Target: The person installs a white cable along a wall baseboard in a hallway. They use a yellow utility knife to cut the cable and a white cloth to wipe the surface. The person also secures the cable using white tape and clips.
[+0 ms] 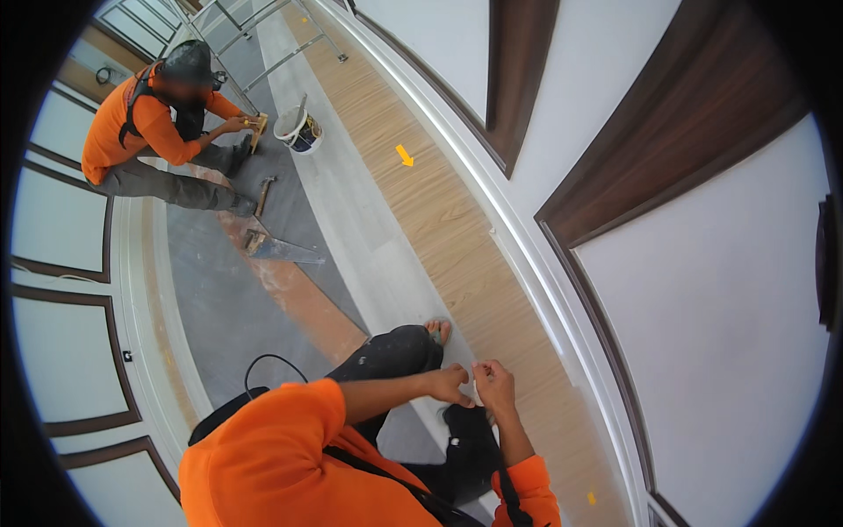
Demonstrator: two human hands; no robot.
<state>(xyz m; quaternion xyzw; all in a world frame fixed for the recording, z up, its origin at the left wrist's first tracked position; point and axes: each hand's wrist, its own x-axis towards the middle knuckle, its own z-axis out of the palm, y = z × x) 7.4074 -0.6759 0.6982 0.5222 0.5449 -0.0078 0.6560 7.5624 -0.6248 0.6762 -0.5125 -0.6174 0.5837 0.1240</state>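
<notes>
Crouched, your left hand [450,385] and right hand [496,386] meet over the wood-look floor plank [457,255], fingertips pinched together on something too small to tell; seating it likely calls for careful alignment beside the white baseboard [562,307].

I am seeing a floor [263,299] of grey underlay, pale planks and wood-look planks, carrying far left a white bucket [297,130], a hammer [264,195], a handsaw [279,248].

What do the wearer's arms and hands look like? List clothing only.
Bright orange long sleeves, the left pushed up past the elbow, the right cuff near the wrist. Left hand and right hand are bare: no gloves. A dark strap crosses the orange shirt.
</notes>
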